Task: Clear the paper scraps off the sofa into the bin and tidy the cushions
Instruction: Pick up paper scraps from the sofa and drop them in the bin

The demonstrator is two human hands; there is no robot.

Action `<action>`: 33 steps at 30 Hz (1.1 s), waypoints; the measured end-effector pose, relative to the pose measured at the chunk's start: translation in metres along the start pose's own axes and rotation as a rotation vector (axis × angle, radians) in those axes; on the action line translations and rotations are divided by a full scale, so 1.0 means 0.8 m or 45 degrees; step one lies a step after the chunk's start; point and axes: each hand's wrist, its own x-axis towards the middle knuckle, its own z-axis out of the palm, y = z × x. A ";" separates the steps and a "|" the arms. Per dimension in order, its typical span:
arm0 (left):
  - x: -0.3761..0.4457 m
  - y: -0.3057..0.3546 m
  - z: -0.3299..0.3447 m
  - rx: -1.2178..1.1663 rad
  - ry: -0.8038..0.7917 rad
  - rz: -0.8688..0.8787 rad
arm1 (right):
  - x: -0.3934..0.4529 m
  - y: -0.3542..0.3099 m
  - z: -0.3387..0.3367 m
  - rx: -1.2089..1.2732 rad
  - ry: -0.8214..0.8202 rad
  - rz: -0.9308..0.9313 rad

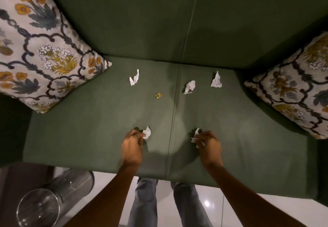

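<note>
On the green sofa seat (99, 138) my left hand (132, 146) pinches a crumpled white paper scrap (147, 132). My right hand (209, 146) is closed on another white scrap (195, 137). Farther back on the seat lie three more white scraps: one at the left (134, 78), one in the middle (189, 86) and one at the right (216, 80). A small orange and green scrap (158, 95) lies between them. A floral cushion (35, 45) leans in the left corner, and a second floral cushion (298, 88) lies at the right.
A shiny metal mesh bin (40, 207) stands on the floor at the lower left, beside the sofa's front edge. My legs in grey jeans (145, 202) stand on the white tiled floor (248, 207) before the sofa.
</note>
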 end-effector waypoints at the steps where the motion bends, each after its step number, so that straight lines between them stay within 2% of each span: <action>1: -0.004 -0.001 -0.001 -0.021 0.026 0.016 | 0.002 -0.005 -0.001 -0.024 -0.036 -0.038; 5: -0.034 -0.005 -0.022 -0.161 0.143 -0.034 | -0.016 -0.054 0.004 0.006 -0.103 -0.181; 8: -0.048 -0.018 -0.041 -0.123 0.178 -0.120 | -0.036 -0.104 0.027 0.070 -0.134 -0.298; 11: -0.061 -0.043 -0.059 -0.083 0.158 -0.129 | -0.057 -0.151 0.062 0.185 -0.183 -0.339; 16: -0.088 -0.119 -0.093 -0.299 0.336 -0.259 | -0.113 -0.215 0.140 0.197 -0.284 -0.360; 19: -0.111 -0.192 -0.123 -0.475 0.493 -0.446 | -0.161 -0.249 0.201 0.204 -0.385 -0.348; 23: -0.151 -0.306 -0.160 -0.656 0.597 -0.748 | -0.231 -0.292 0.293 0.256 -0.500 -0.349; 27: -0.195 -0.432 -0.184 -0.613 0.662 -0.980 | -0.303 -0.332 0.397 0.169 -0.632 -0.472; 33: -0.224 -0.577 -0.182 -0.675 0.778 -1.214 | -0.387 -0.366 0.561 0.089 -0.661 -0.545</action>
